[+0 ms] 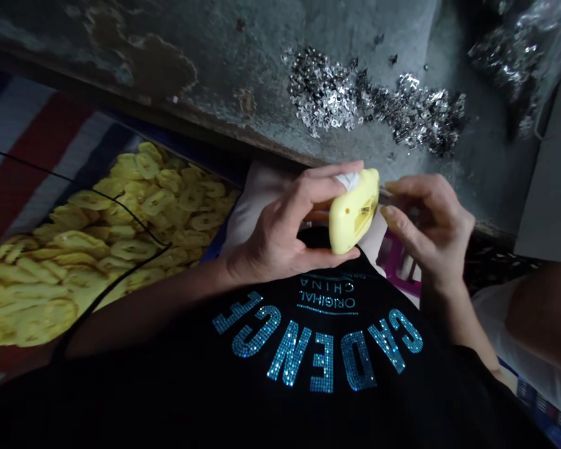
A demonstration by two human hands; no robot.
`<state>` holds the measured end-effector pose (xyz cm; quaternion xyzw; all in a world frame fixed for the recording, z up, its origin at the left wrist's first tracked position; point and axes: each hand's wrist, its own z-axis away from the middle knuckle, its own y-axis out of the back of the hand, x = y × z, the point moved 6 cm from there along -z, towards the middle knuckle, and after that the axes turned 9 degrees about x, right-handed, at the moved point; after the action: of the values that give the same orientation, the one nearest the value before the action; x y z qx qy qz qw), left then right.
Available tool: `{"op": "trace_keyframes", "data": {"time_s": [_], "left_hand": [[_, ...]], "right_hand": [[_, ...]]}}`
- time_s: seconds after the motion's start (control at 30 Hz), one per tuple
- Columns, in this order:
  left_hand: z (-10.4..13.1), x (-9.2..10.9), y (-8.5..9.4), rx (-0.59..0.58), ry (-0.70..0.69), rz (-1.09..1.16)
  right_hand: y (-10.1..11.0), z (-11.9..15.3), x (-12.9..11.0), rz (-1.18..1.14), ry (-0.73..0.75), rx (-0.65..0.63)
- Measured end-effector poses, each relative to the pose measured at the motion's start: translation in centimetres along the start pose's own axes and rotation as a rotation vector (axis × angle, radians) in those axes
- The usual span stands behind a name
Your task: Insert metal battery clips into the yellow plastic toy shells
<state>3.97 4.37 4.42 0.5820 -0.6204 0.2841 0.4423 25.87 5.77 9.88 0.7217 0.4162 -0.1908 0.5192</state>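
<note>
A yellow plastic casing (pixel 354 212) is tilted up on its side in front of my chest, with a slot and a small round hole showing. My left hand (pixel 294 224) grips it between the thumb below and the fingers above; a white wrap covers one fingertip. Just right of the casing, my right hand (pixel 430 218) has its thumb and forefinger pinched near the casing's edge. Something small and thin seems to be between those fingertips, too small to name. Beyond both hands, small shiny metal pieces (pixel 327 90) lie heaped on the grey worktop (pixel 224 56).
At the left, many yellow casings (pixel 135 218) fill a large pile beside striped sheeting (pixel 32 143). A black cable (pixel 116 280) crosses over them. A clear bag of metal parts (pixel 514 56) stands at the back right. Another person's leg (pixel 542 312) shows at the right.
</note>
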Motion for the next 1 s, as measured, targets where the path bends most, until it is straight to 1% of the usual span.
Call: {"op": "trace_keyframes", "data": {"time_s": [0.07, 0.13, 0.17, 0.2, 0.3, 0.37, 0.4, 0.47, 0.53, 0.57, 0.6, 0.67, 0.7, 0.77, 0.8, 0.9, 1.0], "left_hand": [[-0.3, 1.0, 0.1, 0.034, -0.182, -0.049], [-0.5, 1.7, 0.1, 0.047, -0.303, -0.099], [-0.6, 1.9, 0.0, 0.036, -0.312, -0.115], [-0.7, 1.8, -0.3, 0.008, -0.286, -0.130], [-0.7, 1.4, -1.1, -0.112, -0.168, -0.190], [-0.7, 1.4, -1.4, -0.146, -0.170, -0.231], [-0.7, 1.6, -1.6, -0.148, -0.204, -0.242], [-0.7, 2.3, -1.8, -0.152, -0.282, -0.246], [-0.9, 2.8, -2.0, -0.174, -0.295, -0.224], [-1.1, 3.0, -1.9, -0.187, -0.260, -0.198], [-1.3, 3.1, -1.8, -0.195, -0.195, -0.166], [-1.7, 3.1, -1.6, -0.216, -0.029, -0.105], [-1.8, 3.0, -1.5, -0.230, 0.048, -0.093], [-1.9, 2.7, -1.7, -0.281, 0.170, -0.111], [-1.9, 2.5, -1.8, -0.299, 0.198, -0.120], [-2.0, 2.2, -2.2, -0.312, 0.186, -0.068], [-1.9, 2.0, -2.4, -0.295, 0.123, 0.012]], "right_hand": [[-0.8, -0.5, 2.1, -0.204, -0.191, -0.103], [-1.6, -0.8, 3.5, -0.358, -0.305, -0.213], [-1.9, -1.0, 3.9, -0.400, -0.329, -0.247], [-2.0, -1.2, 4.2, -0.422, -0.332, -0.270], [-2.5, -1.4, 4.6, -0.450, -0.297, -0.316], [-2.9, -1.2, 5.0, -0.461, -0.268, -0.322], [-3.1, -1.0, 5.3, -0.459, -0.249, -0.300], [-3.3, -0.5, 5.9, -0.433, -0.195, -0.199], [-3.4, 0.2, 6.6, -0.372, -0.163, -0.082], [-3.3, 0.6, 6.8, -0.336, -0.154, -0.016], [-3.1, 1.0, 7.0, -0.304, -0.146, 0.055], [-2.4, 1.8, 7.0, -0.258, -0.140, 0.170], [-2.1, 2.1, 6.9, -0.244, -0.137, 0.202], [-1.6, 2.7, 6.5, -0.226, -0.127, 0.212], [-1.4, 2.9, 6.3, -0.217, -0.117, 0.209], [-0.8, 3.4, 6.0, -0.105, -0.066, 0.237], [-0.9, 3.4, 6.2, 0.111, -0.026, 0.198]]}}
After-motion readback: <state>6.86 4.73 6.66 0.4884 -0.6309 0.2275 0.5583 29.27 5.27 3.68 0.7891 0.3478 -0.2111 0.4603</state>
